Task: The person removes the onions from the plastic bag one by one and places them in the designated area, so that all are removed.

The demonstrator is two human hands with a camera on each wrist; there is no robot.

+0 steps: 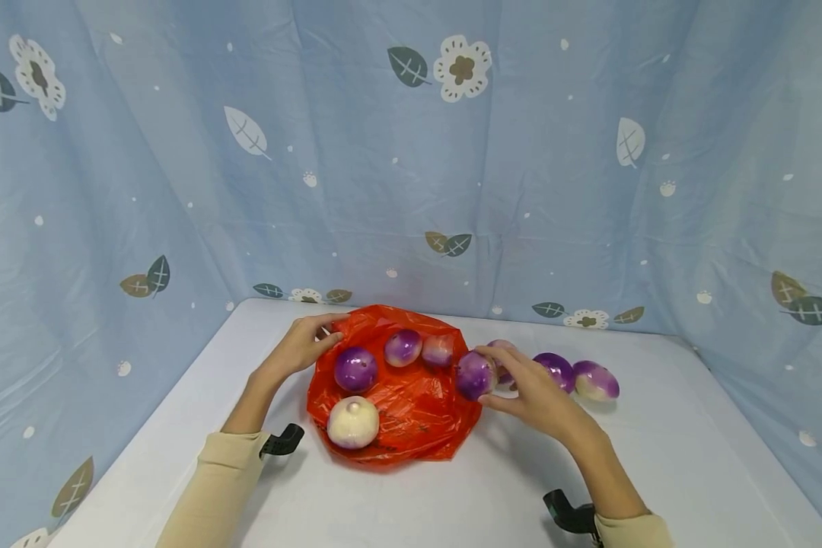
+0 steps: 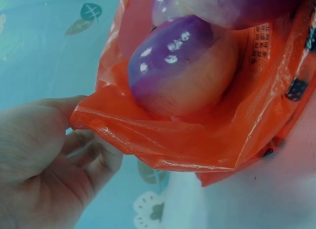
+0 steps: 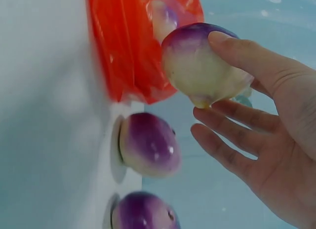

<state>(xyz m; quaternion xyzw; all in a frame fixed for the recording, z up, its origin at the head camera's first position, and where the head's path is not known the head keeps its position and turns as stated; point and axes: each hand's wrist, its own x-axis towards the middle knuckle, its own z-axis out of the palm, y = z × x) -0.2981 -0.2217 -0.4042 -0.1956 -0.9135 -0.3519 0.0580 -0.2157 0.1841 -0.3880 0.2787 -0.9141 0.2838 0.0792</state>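
Note:
A red plastic bag (image 1: 411,415) lies spread wide on the white table with several glossy purple-and-white turnips in it, one of them a mostly white turnip (image 1: 352,422) at the near left. My left hand (image 1: 300,342) pinches the bag's rim at its far left; in the left wrist view, a turnip (image 2: 182,66) rests just inside that rim. With thumb and fingers my right hand (image 1: 537,388) grips another turnip (image 3: 207,66) over the bag's right edge. In the right wrist view its purple end is up and its pale stub hangs below.
To the right of the bag, several turnips stand on the table, among them a dark purple turnip (image 1: 555,371) and a paler turnip (image 1: 596,380); one is partly behind my right hand. A blue patterned curtain (image 1: 383,152) hangs behind the white table (image 1: 397,510).

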